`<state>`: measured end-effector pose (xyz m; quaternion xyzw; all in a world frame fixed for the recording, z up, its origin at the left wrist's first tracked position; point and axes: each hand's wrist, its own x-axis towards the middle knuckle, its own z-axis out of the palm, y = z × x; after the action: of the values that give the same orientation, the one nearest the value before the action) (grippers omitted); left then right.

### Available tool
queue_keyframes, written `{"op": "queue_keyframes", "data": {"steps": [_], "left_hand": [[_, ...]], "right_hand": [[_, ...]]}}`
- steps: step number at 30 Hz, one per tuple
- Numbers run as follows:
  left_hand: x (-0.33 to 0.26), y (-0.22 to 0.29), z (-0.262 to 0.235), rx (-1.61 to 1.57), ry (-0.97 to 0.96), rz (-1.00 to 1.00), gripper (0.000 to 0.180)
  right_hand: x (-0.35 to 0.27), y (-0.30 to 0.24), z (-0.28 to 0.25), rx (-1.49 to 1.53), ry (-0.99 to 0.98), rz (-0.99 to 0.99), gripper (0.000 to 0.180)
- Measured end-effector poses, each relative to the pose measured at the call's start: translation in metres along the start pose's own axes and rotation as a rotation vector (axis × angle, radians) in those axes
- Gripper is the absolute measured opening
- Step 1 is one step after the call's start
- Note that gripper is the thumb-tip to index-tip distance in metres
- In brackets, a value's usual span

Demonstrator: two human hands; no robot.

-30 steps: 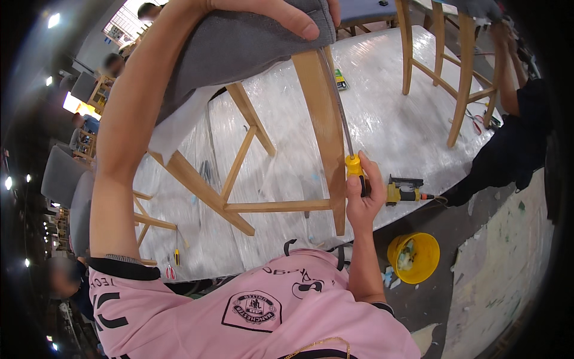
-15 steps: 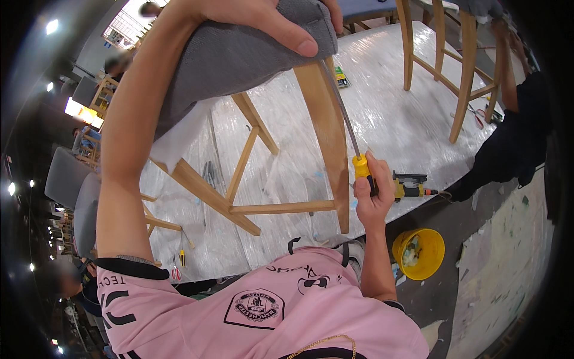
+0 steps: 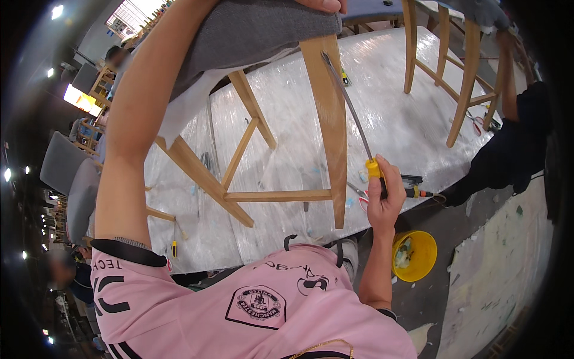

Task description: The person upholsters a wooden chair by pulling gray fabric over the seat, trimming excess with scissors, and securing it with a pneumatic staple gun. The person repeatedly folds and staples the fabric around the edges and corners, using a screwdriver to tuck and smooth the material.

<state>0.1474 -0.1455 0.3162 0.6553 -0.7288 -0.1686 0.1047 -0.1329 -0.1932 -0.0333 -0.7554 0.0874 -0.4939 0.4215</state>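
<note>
A chair with wooden legs (image 3: 326, 131) and grey upholstery (image 3: 257, 33) is tipped over the table in front of me. My left hand (image 3: 326, 5) grips the upholstery at the top edge; only part of it shows, the thumb on the fabric's corner. My right hand (image 3: 385, 194) is closed round the yellow and black handle of a screwdriver (image 3: 353, 113). Its long metal shaft points up and left, with the tip over the top of the nearest leg, just below the fabric edge. Whether the tip touches the wood I cannot tell. White lining (image 3: 194, 102) hangs out under the fabric.
Plastic film covers the table (image 3: 394, 113). Scissors (image 3: 362, 198) and a nail gun (image 3: 412, 184) lie beside my right hand. A yellow bucket (image 3: 414, 257) with scraps stands on the floor. Another person's arm (image 3: 508, 72) is at a second chair (image 3: 466, 84) on the right.
The screwdriver's tip has come away from the fabric edge and now shows over the leg. My right hand moved slightly right; my left hand moved up, mostly out of view.
</note>
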Motion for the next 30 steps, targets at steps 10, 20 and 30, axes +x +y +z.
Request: {"op": "queue_keyframes", "data": {"steps": [10, 20, 30], "left_hand": [[0.008, -0.005, 0.009, 0.071, -0.057, 0.157, 0.053], [-0.002, 0.008, 0.016, 0.17, -0.058, 0.127, 0.058], [-0.008, 0.034, 0.016, 0.17, 0.063, -0.084, 0.044]], "right_hand": [[0.034, 0.007, 0.007, 0.024, 0.034, -0.037, 0.033], [0.029, 0.0, -0.013, -0.01, 0.003, -0.005, 0.033], [0.008, 0.005, -0.004, -0.032, 0.084, 0.051, 0.036]]}}
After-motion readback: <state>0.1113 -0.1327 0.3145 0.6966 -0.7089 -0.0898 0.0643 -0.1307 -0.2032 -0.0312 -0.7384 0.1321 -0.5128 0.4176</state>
